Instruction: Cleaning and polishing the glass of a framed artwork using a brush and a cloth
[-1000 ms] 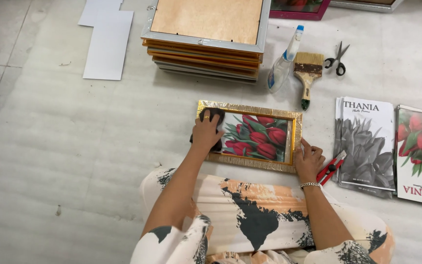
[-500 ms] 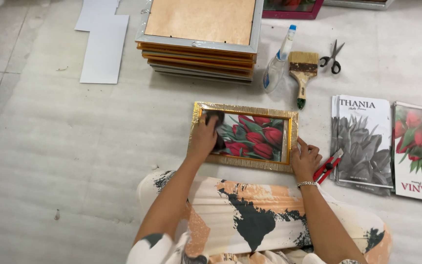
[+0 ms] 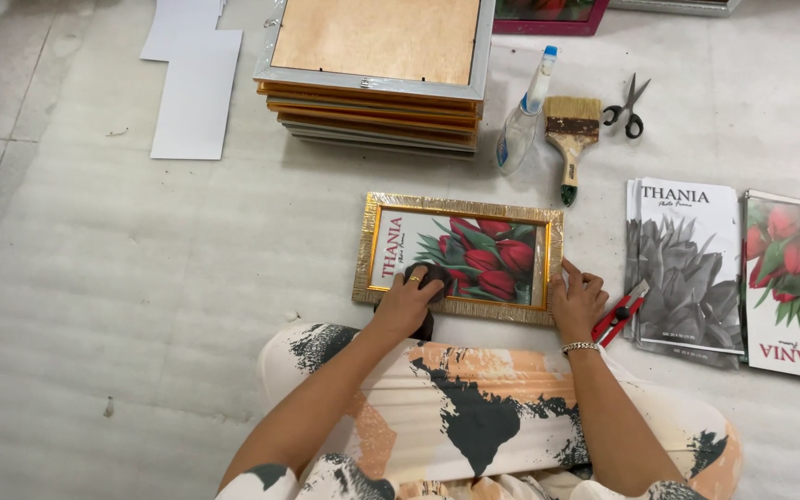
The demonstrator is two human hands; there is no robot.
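A gold-edged picture frame (image 3: 460,206) lies flat on the floor in front of my knees, with a print of red tulips under its glass. My left hand (image 3: 406,304) presses a dark cloth (image 3: 430,275) onto the glass near the frame's lower left part. At the frame's right end, my right hand (image 3: 576,298) rests with its fingers on the lower right corner and holds nothing.
A stack of frames (image 3: 377,74) lies face down behind the picture frame. To its right are a spray bottle (image 3: 522,120), a paintbrush (image 3: 570,139) and scissors (image 3: 629,106). A red cutter (image 3: 619,312) and printed sheets (image 3: 687,264) lie at the right; white cards (image 3: 194,88) at the upper left.
My left hand with the cloth has slid from the frame's upper left down to its lower left part. My right hand stays at the right end.
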